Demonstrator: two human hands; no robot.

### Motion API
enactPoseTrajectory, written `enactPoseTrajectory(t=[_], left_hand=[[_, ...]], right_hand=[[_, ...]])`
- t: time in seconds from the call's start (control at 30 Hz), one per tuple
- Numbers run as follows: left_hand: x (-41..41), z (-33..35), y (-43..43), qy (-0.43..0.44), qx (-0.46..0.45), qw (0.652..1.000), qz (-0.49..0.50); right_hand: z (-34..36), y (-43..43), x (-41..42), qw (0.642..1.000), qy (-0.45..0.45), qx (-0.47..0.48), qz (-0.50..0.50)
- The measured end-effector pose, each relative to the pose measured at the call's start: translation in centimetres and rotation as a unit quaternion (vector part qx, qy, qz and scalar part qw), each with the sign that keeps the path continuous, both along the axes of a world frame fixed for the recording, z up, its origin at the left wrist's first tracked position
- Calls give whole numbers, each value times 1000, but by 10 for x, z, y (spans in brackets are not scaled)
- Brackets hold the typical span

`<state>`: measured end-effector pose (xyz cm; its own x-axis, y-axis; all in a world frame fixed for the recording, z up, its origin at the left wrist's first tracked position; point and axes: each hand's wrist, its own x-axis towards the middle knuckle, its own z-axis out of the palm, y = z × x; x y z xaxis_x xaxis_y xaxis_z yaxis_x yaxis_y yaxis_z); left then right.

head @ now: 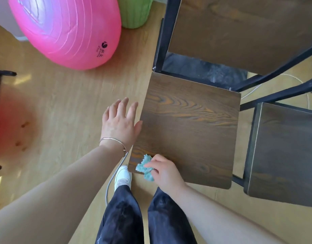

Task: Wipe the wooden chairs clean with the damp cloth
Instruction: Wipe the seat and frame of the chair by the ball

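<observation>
Gripping: the right hand (166,170) pinched the cloth (146,167), its fingers (151,167) curled shut over the bunched fabric.
Cloth: teal, fluffy and crumpled, it poked out past the fingertips and sat on the near left corner of the chair seat (188,127), partly over the edge.
Seat: dark brown wood with bold orange-streaked grain, square, on a black metal frame.
Left hand (121,123): fingers spread wide, holding nothing, thumb touching the seat's left edge; a thin bracelet (113,140) circled the wrist.
Second chair (283,152): just right of the right hand, darker and duller.
Beyond the left fingers: a pink exercise ball (67,27) on the floor.
</observation>
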<state>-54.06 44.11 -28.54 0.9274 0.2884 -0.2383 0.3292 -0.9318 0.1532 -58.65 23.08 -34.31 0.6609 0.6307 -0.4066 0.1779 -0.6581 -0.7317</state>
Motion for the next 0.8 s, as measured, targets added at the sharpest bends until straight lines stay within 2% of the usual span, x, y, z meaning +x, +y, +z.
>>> enactPoseTrajectory(t=[0.07, 0.17, 0.23, 0.33, 0.43, 0.53, 0.63, 0.8], left_hand=[[9, 0, -6, -3, -1, 1000, -2], [24, -3, -15, 0, 1, 1000, 3], [35, -5, -24, -8, -5, 1000, 8], [53, -7, -40, -17, -14, 1000, 0], [68, -9, -54, -19, -17, 1000, -7], [78, -12, -62, -16, -16, 1000, -11], [85, -13, -69, -9, -9, 1000, -15], [90, -11, -71, 1, -6, 1000, -16]], right_hand=[[13, -19, 30, 988, 6, 18, -153], [19, -65, 94, 945, -21, 22, -325], [19, -101, 138, 910, -21, 5, -415], [19, -144, 194, 869, -56, -38, -491], [11, -160, 236, 847, -64, -44, -525], [-2, -155, 250, 843, -34, -61, -533], [-8, -139, 245, 860, -60, -103, -496], [-4, -90, 240, 913, -56, -79, -397]])
